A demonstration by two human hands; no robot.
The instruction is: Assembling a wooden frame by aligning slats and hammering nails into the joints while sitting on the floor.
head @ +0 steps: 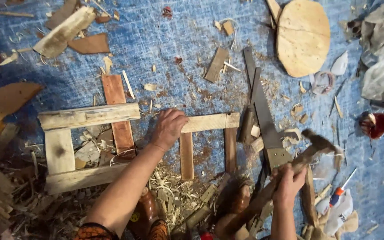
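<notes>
The left hand [169,128] is pressing down at the centre of the frame, fingers curled and closed over the end of a pale wooden slat [210,122] that is running off to the right. Under that slat, 2 reddish uprights [186,155] are hanging down toward the bottom of the frame, side by side but apart.

Over at the lower right, the right hand [290,181] is gripping a hammer [305,153] by its wooden handle, fist closed tight; the head is blurring up at the right of the hand, so its exact shape is hard to make out. It is sitting above and right of the slat, not touching it.

Left of centre, a pale pallet frame [87,116] is lying flat: 1 top board, 1 bottom board, 1 short upright on the left, and a reddish plank [116,113] crossing beneath the top board.

Between the 2 hands, a handsaw [263,118] is lying with its blade pointing to the upper part of the frame. A round wooden disc [303,38] is resting at the upper right. Shavings [170,186] are piling up at the bottom centre, and everything is sitting on a blue tarp [165,31]. A white glue bottle [338,211] is lying at the lower right, near the right hand.
</notes>
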